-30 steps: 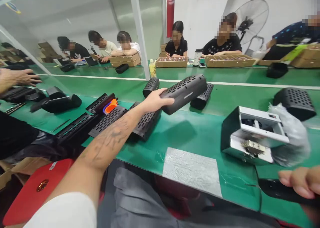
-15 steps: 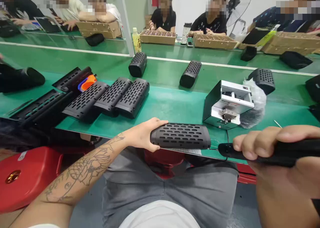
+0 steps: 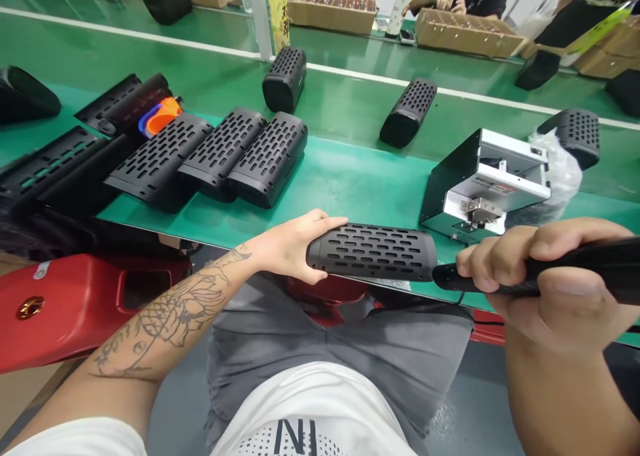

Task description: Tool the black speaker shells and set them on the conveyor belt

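Note:
At the near edge of the green table lies a black slotted casing [image 3: 375, 251]. My left hand [image 3: 295, 246] is wrapped round its left end, thumb on top. My right hand [image 3: 545, 263] grips a black power screwdriver [image 3: 600, 263], held level, its tip end at the casing's right end. The bit itself is hidden at that end. Behind the casing, to the right, stands a silver and black box-shaped device [image 3: 493, 186]. Three more slotted casings, the nearest one [image 3: 270, 159] among them, lie side by side at the left.
Open black shells [image 3: 50, 163] and an orange and blue roll [image 3: 161, 117] lie at the far left. Farther back are more casings [image 3: 410, 109], a bottle [image 3: 279, 16] and cardboard boxes [image 3: 330, 9] before other people. A red stool [image 3: 65, 316] stands at the lower left.
The view has tilted down. The screwdriver's tip end has come left, up against the casing's right end. My left hand keeps its hold.

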{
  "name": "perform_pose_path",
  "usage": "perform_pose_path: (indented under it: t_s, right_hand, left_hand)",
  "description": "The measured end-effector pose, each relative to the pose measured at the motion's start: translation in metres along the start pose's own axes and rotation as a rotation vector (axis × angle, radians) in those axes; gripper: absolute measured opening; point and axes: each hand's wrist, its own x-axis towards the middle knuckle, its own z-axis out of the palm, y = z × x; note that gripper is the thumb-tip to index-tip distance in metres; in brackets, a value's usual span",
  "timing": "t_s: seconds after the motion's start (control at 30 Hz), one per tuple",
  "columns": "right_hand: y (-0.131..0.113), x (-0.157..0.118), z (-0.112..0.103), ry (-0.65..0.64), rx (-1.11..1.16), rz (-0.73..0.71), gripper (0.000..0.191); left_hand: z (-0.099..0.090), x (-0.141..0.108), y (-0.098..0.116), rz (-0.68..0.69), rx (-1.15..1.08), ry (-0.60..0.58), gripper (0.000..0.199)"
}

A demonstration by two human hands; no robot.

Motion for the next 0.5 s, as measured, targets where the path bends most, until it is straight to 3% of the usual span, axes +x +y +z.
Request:
perform_pose_path:
  t_s: [0.5]
  right_hand:
    - [0.0018, 0.0000, -0.0021, -0.078, 0.019, -0.004, 0.026]
  left_hand:
    - [0.0105, -0.0028, -0.0050, 0.083, 0.040, 0.127, 0.106]
